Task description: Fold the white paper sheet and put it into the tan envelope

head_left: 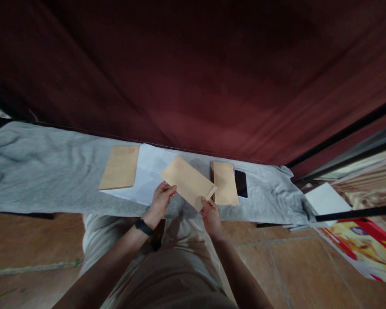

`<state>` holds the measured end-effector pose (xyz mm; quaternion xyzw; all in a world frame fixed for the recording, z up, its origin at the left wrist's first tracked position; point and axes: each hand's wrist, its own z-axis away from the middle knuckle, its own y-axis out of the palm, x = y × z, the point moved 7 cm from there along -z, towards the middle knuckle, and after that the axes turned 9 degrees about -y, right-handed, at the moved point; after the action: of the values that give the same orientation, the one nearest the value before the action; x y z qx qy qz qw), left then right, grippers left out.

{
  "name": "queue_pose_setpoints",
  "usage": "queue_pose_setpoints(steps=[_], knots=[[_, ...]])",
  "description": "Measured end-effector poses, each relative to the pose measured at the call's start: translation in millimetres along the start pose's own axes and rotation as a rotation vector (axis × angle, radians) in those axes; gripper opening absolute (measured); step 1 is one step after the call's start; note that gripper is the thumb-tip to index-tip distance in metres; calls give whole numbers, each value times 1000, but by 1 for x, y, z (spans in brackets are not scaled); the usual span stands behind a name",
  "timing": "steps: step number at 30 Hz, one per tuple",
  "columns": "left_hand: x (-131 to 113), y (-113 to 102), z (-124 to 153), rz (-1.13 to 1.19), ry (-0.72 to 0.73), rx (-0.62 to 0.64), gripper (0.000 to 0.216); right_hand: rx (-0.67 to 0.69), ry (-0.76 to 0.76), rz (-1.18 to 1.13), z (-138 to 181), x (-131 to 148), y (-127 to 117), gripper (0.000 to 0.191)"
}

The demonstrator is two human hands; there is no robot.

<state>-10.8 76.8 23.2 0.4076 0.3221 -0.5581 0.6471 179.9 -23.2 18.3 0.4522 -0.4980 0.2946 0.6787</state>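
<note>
I hold a tan paper envelope [188, 181] tilted above the grey cloth [45, 171], its open flap at the lower right end. My left hand [161, 198] pinches its near left edge; a black band sits on that wrist. My right hand [210, 214] grips the flap end from below. Under the envelope lie white paper sheets [149, 176]. Another tan envelope [119, 167] lies flat to the left, partly on the sheets. A small stack of tan envelopes [225, 183] lies to the right.
A black phone [241, 183] lies beside the stack of envelopes. A dark red curtain [193, 73] hangs behind the cloth. A white sheet [327, 198] and a colourful printed bag [366, 246] rest on the tiled floor at right.
</note>
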Motion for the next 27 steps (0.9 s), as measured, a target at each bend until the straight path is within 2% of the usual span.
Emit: queue_pose_setpoints(steps=[3, 6, 11, 17, 23, 27], knots=[[-13, 0, 1, -88, 98, -7, 41, -62, 53, 10, 0, -2, -20, 39], [-22, 6, 4, -119, 150, 39, 38, -99, 54, 26, -3, 5, -35, 44], [-27, 11, 4, -63, 188, 62, 34, -43, 53, 111, -3, 14, -42, 47], [-34, -10, -4, 83, 272, -123, 28, -18, 102, 159, 5, 3, -51, 54], [-35, -16, -12, 44, 242, -96, 36, 57, 134, 207, 7, 6, -53, 55], [-26, -1, -12, 20, 132, -47, 37, 3, 103, 188, 5, 17, -56, 54]])
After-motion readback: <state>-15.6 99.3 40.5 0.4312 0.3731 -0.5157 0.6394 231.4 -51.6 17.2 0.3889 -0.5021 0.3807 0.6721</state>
